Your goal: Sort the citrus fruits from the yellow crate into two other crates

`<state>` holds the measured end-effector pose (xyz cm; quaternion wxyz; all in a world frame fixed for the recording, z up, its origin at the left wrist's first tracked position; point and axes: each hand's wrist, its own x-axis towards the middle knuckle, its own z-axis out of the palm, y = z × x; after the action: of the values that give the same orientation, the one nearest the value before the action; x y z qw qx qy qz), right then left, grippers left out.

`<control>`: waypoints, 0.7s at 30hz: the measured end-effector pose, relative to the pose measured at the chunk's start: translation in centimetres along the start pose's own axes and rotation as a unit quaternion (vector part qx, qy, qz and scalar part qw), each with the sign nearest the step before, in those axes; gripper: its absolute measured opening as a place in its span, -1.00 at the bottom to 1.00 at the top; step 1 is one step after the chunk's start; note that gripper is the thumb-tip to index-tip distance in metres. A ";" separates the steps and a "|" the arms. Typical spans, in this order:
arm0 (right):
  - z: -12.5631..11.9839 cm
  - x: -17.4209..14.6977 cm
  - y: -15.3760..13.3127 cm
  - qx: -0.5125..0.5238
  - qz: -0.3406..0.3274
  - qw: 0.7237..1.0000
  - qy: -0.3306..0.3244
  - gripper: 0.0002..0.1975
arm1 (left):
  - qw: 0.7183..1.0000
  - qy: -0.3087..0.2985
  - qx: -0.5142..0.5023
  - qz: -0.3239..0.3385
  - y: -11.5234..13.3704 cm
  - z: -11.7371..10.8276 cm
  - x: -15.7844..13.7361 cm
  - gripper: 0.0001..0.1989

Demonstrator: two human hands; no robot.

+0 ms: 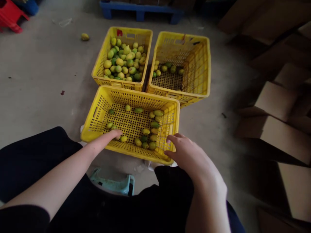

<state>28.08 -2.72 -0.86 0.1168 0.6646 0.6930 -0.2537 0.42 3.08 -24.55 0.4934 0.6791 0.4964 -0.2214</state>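
Some fruit (pixel 152 146) could be bruised if dropped in the near crate (pixel 138 92), where the left hand's (pixel 114 133) grip is hidden; by its rim, the right hand (pixel 190 155) is held wide.

My left hand (pixel 116 133) dips into the near crate (pixel 138 92) over its close wall; the middle of its bottom lies bare, open from above; fruits (pixel 146 131) crowd the end by my right hand (pixel 181 149); the fuller crate (pixel 119 83) and the emptier crate (pixel 200 69) stand just behind, rims in the way; open floor (pixel 48 71) stretches leftward; cartons (pixel 277 100) bound the right.
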 end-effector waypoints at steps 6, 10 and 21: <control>-1.2 0.0 -1.0 -0.013 -0.020 0.999 -0.043 -0.78 | 0.995 -0.038 0.083 -0.031 0.9 1.5 1.6 -0.57; -1.3 -0.4 -1.8 -0.002 -0.047 0.999 -0.017 -0.72 | 0.996 -0.044 0.076 -0.018 1.9 2.3 1.7 -0.64; -0.5 -2.0 -2.6 0.047 -0.047 0.998 -0.021 -0.19 | 0.952 -0.127 -0.214 0.179 10.9 -2.5 -4.3 -0.49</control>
<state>25.80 -4.15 1.09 0.0878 0.6307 0.7080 -0.3054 7.96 3.10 -15.25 0.7175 0.6015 0.3357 -0.1032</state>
